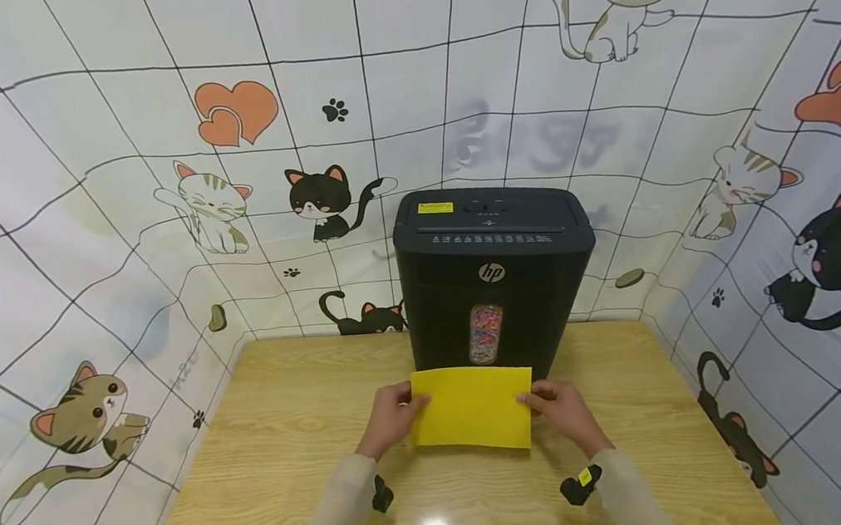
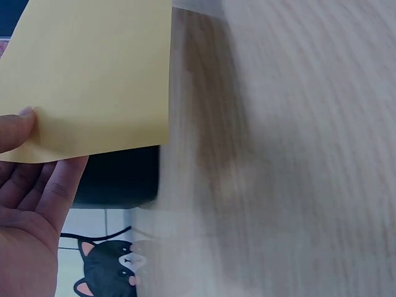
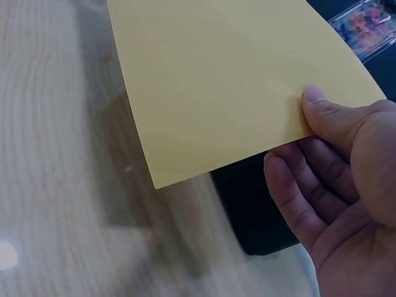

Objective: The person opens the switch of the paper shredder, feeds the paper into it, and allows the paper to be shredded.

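Both hands hold a sheet of yellow paper [image 1: 472, 408] by its two side edges, in front of a black HP paper shredder [image 1: 436, 311]. My left hand [image 1: 392, 419] pinches the left edge, thumb on top and fingers beneath. On the opposite edge my right hand [image 1: 563, 411] pinches the sheet the same way. The paper is raised over the table and casts a shadow in both wrist views. It overlaps the shredder's lower front in the head view. Behind the paper in the right wrist view, the shredder's window [image 3: 365, 28] shows colourful shreds.
A wood-grain table [image 1: 311, 389] lies under the hands, bounded at the back and sides by a white gridded cloth [image 1: 420, 87] printed with cats. The shredder stands at the table's back edge, with a feed slot [image 1: 493, 235] across its top.
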Action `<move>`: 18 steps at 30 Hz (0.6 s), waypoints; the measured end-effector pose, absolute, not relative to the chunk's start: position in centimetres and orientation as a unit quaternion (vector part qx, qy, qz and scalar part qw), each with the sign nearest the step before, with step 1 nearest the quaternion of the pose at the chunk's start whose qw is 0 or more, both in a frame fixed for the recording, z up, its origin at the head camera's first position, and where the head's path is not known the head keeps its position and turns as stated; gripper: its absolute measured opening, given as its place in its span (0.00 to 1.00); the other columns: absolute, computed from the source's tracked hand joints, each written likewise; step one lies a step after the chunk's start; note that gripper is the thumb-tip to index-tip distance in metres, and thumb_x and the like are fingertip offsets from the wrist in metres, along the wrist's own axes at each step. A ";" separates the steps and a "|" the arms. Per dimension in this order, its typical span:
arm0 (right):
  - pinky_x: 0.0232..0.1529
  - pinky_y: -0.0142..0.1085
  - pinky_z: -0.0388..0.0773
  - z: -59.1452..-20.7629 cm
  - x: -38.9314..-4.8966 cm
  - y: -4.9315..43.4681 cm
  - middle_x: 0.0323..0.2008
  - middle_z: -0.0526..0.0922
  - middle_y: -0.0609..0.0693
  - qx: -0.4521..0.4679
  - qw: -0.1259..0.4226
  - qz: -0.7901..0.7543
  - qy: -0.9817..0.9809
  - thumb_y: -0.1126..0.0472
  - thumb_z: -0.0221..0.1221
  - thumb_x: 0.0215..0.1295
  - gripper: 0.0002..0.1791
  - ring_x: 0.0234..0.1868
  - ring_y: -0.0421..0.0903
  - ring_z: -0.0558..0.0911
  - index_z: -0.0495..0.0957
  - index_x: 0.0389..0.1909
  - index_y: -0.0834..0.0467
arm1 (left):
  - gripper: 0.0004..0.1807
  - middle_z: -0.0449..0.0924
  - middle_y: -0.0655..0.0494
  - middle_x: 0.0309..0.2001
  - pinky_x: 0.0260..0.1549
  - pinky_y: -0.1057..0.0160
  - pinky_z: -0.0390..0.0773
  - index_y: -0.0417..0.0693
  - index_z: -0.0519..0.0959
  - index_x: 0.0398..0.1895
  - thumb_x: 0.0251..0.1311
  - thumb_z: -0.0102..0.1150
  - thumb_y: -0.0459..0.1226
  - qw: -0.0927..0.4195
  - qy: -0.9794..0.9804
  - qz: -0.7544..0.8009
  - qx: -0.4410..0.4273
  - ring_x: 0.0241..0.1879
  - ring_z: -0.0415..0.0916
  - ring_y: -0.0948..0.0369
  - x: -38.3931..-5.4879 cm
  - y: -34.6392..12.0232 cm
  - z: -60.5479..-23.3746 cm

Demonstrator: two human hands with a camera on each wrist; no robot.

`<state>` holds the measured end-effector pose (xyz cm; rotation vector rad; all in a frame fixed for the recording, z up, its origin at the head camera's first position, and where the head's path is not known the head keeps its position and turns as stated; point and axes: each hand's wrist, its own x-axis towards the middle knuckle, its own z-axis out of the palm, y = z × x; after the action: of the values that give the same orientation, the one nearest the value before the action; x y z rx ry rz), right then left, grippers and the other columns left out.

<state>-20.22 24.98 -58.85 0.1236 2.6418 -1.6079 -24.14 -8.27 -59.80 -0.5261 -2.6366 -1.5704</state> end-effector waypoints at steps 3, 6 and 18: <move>0.47 0.48 0.86 -58.0 -20.4 25.0 0.34 0.88 0.50 0.042 0.020 -0.518 0.854 0.51 0.66 0.69 0.13 0.41 0.55 0.87 0.86 0.36 0.57 | 0.07 0.89 0.53 0.38 0.37 0.68 0.81 0.45 0.87 0.42 0.69 0.65 0.38 0.019 -0.847 -0.506 -0.164 0.35 0.81 0.64 -24.2 -8.1 -59.0; 0.47 0.47 0.86 -57.1 -20.6 25.1 0.35 0.88 0.50 0.043 0.016 -0.513 0.857 0.49 0.65 0.70 0.14 0.39 0.50 0.88 0.86 0.37 0.57 | 0.08 0.90 0.52 0.40 0.42 0.64 0.84 0.45 0.87 0.45 0.69 0.65 0.38 0.023 -0.844 -0.511 -0.161 0.38 0.84 0.62 -24.3 -8.0 -58.1; 0.41 0.38 0.84 -53.8 -21.5 25.2 0.37 0.90 0.50 0.024 -0.010 -0.511 0.859 0.43 0.64 0.69 0.19 0.37 0.47 0.86 0.86 0.39 0.57 | 0.10 0.90 0.49 0.42 0.46 0.57 0.87 0.45 0.87 0.48 0.68 0.66 0.38 0.042 -0.829 -0.537 -0.150 0.42 0.87 0.57 -25.2 -7.7 -55.0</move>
<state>-21.46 25.23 -53.79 0.0764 2.7165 -1.6165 -25.18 -7.66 -54.99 -0.4597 -2.5374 -1.6417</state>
